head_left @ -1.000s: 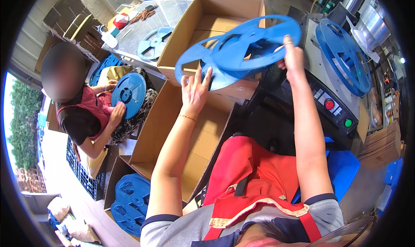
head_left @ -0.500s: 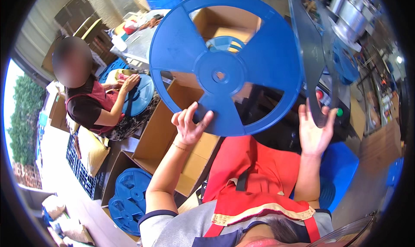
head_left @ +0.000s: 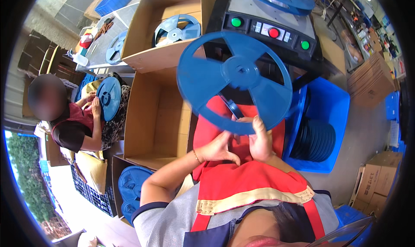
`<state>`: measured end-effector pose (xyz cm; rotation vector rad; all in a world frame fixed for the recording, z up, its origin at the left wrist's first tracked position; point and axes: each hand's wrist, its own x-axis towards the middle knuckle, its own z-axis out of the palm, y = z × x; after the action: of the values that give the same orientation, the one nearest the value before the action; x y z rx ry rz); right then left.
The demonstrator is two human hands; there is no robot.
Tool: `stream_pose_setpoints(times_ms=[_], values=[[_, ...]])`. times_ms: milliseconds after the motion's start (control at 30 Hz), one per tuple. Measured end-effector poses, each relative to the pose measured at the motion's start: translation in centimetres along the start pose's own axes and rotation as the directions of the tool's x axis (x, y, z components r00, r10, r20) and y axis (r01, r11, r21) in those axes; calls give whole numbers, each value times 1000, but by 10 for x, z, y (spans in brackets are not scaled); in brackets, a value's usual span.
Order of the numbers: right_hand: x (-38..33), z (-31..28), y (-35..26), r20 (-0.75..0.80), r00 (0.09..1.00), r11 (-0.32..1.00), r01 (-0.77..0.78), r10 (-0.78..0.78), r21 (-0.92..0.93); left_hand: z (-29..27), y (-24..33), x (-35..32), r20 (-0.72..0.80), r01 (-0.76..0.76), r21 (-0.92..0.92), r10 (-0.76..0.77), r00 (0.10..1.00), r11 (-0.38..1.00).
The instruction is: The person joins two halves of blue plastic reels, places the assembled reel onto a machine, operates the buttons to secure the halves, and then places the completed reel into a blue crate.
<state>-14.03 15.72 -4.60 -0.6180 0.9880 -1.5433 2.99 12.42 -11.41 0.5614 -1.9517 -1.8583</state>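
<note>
A large blue plastic reel (head_left: 268,93) with wide cut-outs is held up tilted before my red apron. My right hand (head_left: 261,144) grips its lower rim, the thumb lying over the front. At the lower left of the rim is my left hand (head_left: 219,148), its fingers curled in behind the edge and partly hidden, its thumb sticking out below. Through a cut-out shows a blue hub-like piece (head_left: 233,108) behind the front disc; whether it belongs to the same reel I cannot tell.
A black-edged machine with push buttons (head_left: 268,31) bears another blue reel (head_left: 283,0). An open carton (head_left: 158,113) stands left, below another carton (head_left: 161,57) with a reel inside. Right, a blue bin (head_left: 330,117) holds stacked dark discs. A seated co-worker (head_left: 82,121) handles a reel.
The reel has come down and toward my lap. My right hand has moved left onto its rim, beside my left hand. The dark edge-on disc no longer shows at the right. The view has shifted.
</note>
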Motion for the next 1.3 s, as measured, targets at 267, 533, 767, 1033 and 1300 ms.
stream_pose_setpoints(times_ms=[267, 533, 767, 1033, 1300], values=[[3, -18, 66, -86, 930, 873, -300, 357, 385, 9, -44, -37, -41, 79, -787, -180, 983, 611], [-7, -22, 90, -66, 908, 892, -389, 414, 231, -72, 1, 9, -365, 68, -604, -351, 862, 794], [-14, -43, -31, 286, 911, 870, -135, 298, -475, -45, 31, 31, -592, 213, -344, -388, 707, 914], [72, -94, 15, 375, 925, 372, 371, -62, -851, 23, 118, 14, -367, -89, 562, 345, 864, 822], [58, -110, 21, 308, 951, 558, 247, 17, -792, 30, 174, 22, -147, -109, 910, 556, 818, 401]])
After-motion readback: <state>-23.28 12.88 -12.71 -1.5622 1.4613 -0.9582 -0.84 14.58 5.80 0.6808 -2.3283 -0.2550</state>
